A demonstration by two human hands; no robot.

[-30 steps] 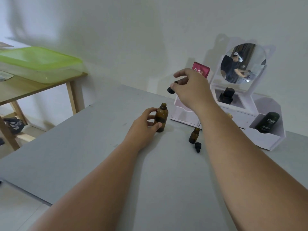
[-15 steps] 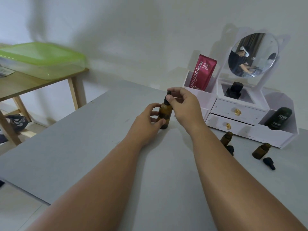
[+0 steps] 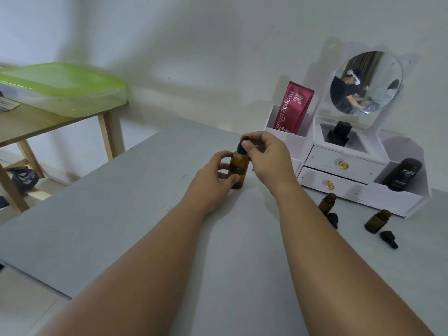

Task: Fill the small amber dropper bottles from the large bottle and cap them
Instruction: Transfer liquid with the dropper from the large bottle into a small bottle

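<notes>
Gripping the large amber bottle (image 3: 238, 169) low round its body with the left hand (image 3: 213, 175), fingers and thumb curled on the glass, probably to keep it upright and steady on the grey desk (image 3: 121, 226); pinching the black dropper cap (image 3: 242, 147) at its neck with the right hand (image 3: 269, 158), fingers closed on it, likely for twisting, on or off impossible to tell; to the right, first small bottle (image 3: 327, 204) and second small bottle (image 3: 377, 221) standing uncapped within reach, a loose black cap (image 3: 388, 239) just beside each, so evidently not yet finished; behind, a white organiser (image 3: 339, 166) with round mirror (image 3: 366, 82), red pouch (image 3: 293, 106), dark bottle (image 3: 402, 175); leftward, a wooden side table (image 3: 36, 124) bearing a green-lidded box (image 3: 63, 86); pale wall (image 3: 218, 57).
</notes>
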